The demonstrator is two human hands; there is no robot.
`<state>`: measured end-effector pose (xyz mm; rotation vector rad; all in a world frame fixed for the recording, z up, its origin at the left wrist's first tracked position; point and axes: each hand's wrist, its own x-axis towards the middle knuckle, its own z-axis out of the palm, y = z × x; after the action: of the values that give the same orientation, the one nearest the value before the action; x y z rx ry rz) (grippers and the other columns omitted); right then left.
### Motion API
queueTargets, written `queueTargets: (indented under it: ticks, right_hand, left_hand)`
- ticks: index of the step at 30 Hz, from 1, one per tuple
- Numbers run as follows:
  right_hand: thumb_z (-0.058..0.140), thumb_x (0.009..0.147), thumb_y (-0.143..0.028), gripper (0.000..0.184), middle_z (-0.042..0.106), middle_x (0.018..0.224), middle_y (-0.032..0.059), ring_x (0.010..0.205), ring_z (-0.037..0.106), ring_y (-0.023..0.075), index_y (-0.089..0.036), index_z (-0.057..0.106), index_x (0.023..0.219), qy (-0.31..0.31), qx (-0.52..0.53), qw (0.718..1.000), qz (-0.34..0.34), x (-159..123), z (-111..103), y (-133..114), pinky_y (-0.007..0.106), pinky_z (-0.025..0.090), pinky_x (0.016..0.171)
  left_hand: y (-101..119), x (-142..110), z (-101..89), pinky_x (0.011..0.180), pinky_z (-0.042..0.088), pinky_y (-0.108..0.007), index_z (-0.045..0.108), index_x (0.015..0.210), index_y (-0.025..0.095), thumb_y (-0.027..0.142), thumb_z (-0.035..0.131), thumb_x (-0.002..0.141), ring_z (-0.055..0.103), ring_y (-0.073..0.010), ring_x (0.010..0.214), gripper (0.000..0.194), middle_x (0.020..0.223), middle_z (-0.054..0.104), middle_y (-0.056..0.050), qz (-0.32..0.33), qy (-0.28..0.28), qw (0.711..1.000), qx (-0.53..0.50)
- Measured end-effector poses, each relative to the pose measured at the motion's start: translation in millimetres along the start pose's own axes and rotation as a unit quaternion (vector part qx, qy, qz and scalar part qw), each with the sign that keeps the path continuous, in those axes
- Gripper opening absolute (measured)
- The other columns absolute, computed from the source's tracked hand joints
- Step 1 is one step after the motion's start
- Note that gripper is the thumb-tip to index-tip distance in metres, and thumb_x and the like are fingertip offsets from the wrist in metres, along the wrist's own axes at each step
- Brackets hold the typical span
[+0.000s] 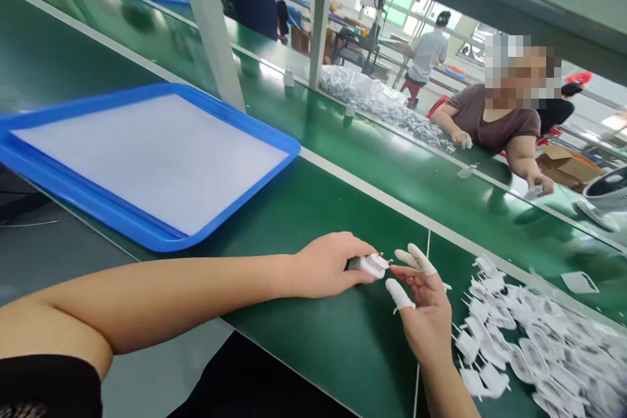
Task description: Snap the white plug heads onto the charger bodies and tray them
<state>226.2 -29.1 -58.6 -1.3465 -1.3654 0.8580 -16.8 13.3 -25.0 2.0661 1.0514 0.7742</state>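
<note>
My left hand (329,266) grips a white plug (374,266) between thumb and fingers, just above the green work surface. Two thin metal pins stick out of the plug's far end, towards the right. Close beside those pins is my right hand (425,304), its thumb and fingers spread, with nothing visible between them. White finger covers wrap its thumb and two of its fingers. To the right lies a loose pile of white plug parts (533,339), some with pins showing.
A blue tray (169,245) with a white sheet lies at the left. One flat white piece (580,283) rests beyond the pile. Across the green conveyor belt (382,160), a co-worker (490,114) handles small white parts. A metal post (208,26) rises behind the tray.
</note>
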Motion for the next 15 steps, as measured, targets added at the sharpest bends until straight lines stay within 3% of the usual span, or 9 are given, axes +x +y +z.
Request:
queueTargets:
  ticks: [2, 4, 6, 8, 10, 12, 15]
  right_hand:
    - [0.087, 0.093, -0.047, 0.066, 0.085, 0.129, 0.0122, 0.119, 0.082, 0.0312, -0.03, 0.069, 0.154, -0.017, -0.029, 0.999, 0.001, -8.1, 1.3, -2.8, 0.062, 0.063, 0.117]
    - [0.082, 0.096, -0.047, 0.058, 0.085, 0.125, 0.0109, 0.116, 0.083, 0.0307, -0.032, 0.071, 0.15, -0.046, -0.059, 0.997, 0.001, -16.9, 5.2, -5.7, 0.052, 0.072, 0.099]
    - [0.078, 0.097, -0.044, 0.052, 0.085, 0.121, 0.01, 0.115, 0.082, 0.0306, -0.033, 0.074, 0.147, -0.077, -0.072, 0.994, -0.01, -24.6, 10.9, -7.3, 0.036, 0.072, 0.068]
    - [0.075, 0.097, -0.04, 0.048, 0.085, 0.116, 0.0092, 0.114, 0.083, 0.03, -0.034, 0.076, 0.145, -0.103, -0.071, 0.992, -0.02, -29.1, 16.2, -7.2, 0.025, 0.059, 0.047]
    - [0.072, 0.098, -0.036, 0.048, 0.084, 0.11, 0.0088, 0.117, 0.082, 0.0298, -0.034, 0.076, 0.145, -0.119, -0.066, 0.99, -0.03, -29.3, 18.8, -6.2, 0.022, 0.052, 0.04]
    - [0.071, 0.098, -0.035, 0.048, 0.084, 0.109, 0.0091, 0.117, 0.082, 0.0296, -0.033, 0.076, 0.146, -0.119, -0.071, 0.99, -0.036, -24.4, 16.7, -6.0, 0.022, 0.052, 0.039]
    - [0.074, 0.097, -0.035, 0.043, 0.086, 0.11, 0.009, 0.109, 0.084, 0.0281, -0.03, 0.08, 0.14, -0.099, -0.099, 0.989, -0.054, -9.7, 1.8, -12.4, 0.029, 0.066, 0.056]
  left_hand:
    - [3.3, -12.4, -31.7, 0.1, 0.061, -0.039, 0.084, 0.125, 0.026, 0.039, 0.086, 0.096, 0.079, -0.0295, 0.112, 0.032, 0.12, 0.086, -0.004, -0.047, 0.049, 0.998, 0.001]
    - [-1.1, -20.1, -69.8, 0.102, 0.061, -0.038, 0.084, 0.12, 0.028, 0.045, 0.088, 0.091, 0.079, -0.0283, 0.111, 0.034, 0.121, 0.086, -0.002, -0.142, 0.148, 0.979, 0.017]
    - [-14.4, -20.0, -109.4, 0.101, 0.062, -0.036, 0.081, 0.119, 0.029, 0.047, 0.087, 0.087, 0.079, -0.0267, 0.105, 0.037, 0.12, 0.085, 0.0, -0.253, 0.276, 0.925, 0.071]
    - [-34.2, -12.6, -144.3, 0.102, 0.062, -0.04, 0.077, 0.125, 0.025, 0.043, 0.081, 0.092, 0.078, -0.029, 0.108, 0.038, 0.125, 0.084, -0.004, -0.315, 0.352, 0.873, 0.118]
    - [-55.9, -0.9, -169.6, 0.103, 0.06, -0.043, 0.073, 0.124, 0.02, 0.039, 0.077, 0.093, 0.077, -0.0322, 0.115, 0.036, 0.13, 0.082, -0.009, -0.347, 0.381, 0.844, 0.149]
    - [-73.9, 11.6, -183.3, 0.103, 0.059, -0.044, 0.071, 0.117, 0.019, 0.039, 0.076, 0.094, 0.076, -0.033, 0.119, 0.031, 0.128, 0.082, -0.01, -0.369, 0.382, 0.83, 0.172]
    - [-85.9, 27.0, -184.5, 0.106, 0.056, -0.041, 0.07, 0.106, 0.019, 0.046, 0.074, 0.096, 0.075, -0.0299, 0.124, 0.029, 0.117, 0.08, -0.003, -0.373, 0.339, 0.842, 0.193]
